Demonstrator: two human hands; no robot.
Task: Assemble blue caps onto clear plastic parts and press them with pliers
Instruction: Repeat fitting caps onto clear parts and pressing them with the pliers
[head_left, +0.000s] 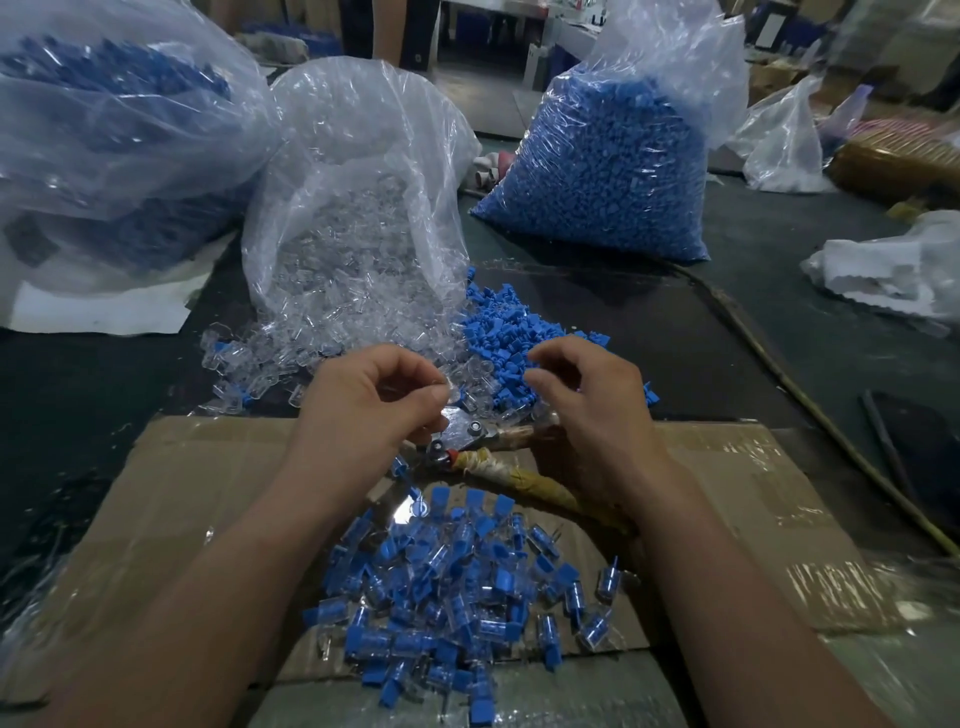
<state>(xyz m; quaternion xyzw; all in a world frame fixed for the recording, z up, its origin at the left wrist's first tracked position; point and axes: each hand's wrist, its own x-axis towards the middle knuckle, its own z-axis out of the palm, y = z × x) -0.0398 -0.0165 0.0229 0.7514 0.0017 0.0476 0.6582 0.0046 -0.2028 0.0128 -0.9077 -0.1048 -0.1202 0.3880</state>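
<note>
My left hand (374, 400) pinches a clear plastic part (451, 391) between thumb and curled fingers, just above the pliers' metal head (462, 436). The pliers' tape-wrapped handles (524, 478) run under my right hand (587, 405), which grips them in its palm. Its thumb and forefinger curl over the loose blue caps (498, 338). I cannot tell whether those fingers pinch a cap. Loose clear parts (270, 358) spill from an open bag (358, 208). Several assembled blue-and-clear pieces (447, 592) lie on cardboard (208, 493) below my hands.
A full bag of blue caps (608, 171) stands at the back right, another bag with blue parts (114, 119) at the back left. A cable (779, 374) runs down the right side of the dark table. White wrapping (883, 270) lies far right.
</note>
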